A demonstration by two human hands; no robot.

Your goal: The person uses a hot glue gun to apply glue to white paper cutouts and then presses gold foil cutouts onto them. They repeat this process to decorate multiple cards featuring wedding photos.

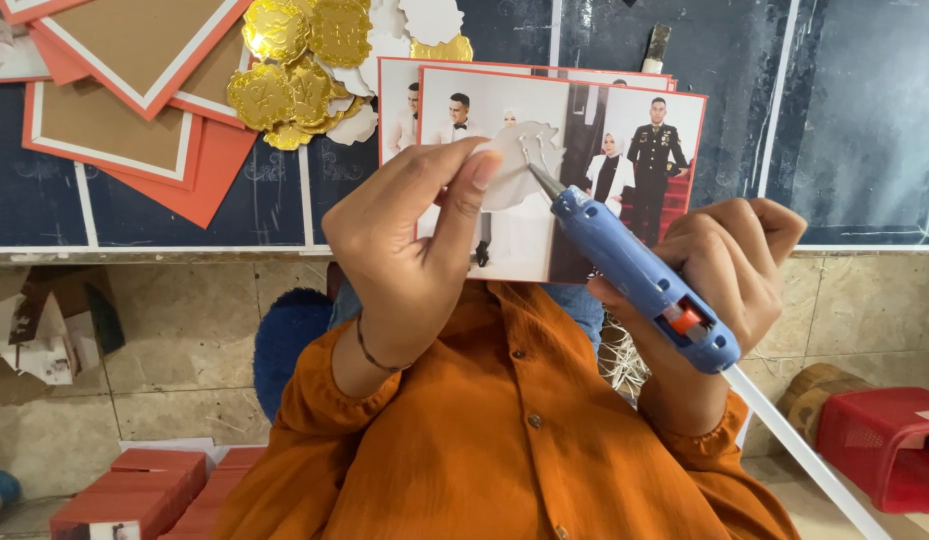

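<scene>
Left hand point(410, 235) pinches white scalloped cutout point(520, 160); right hand point(730, 275) grips blue glue gun point(635, 270), nozzle touching cutout; photo prints point(625, 150) just behind.

A single view, from a camera worn on the person's head, looks steeply down over the orange-sleeved arms, close to both hands. The left hand point(415, 240) and right hand point(730, 275) fill the middle (photo prints just beyond the grip), with the dark blue mat point(865, 120) farther out.
</scene>
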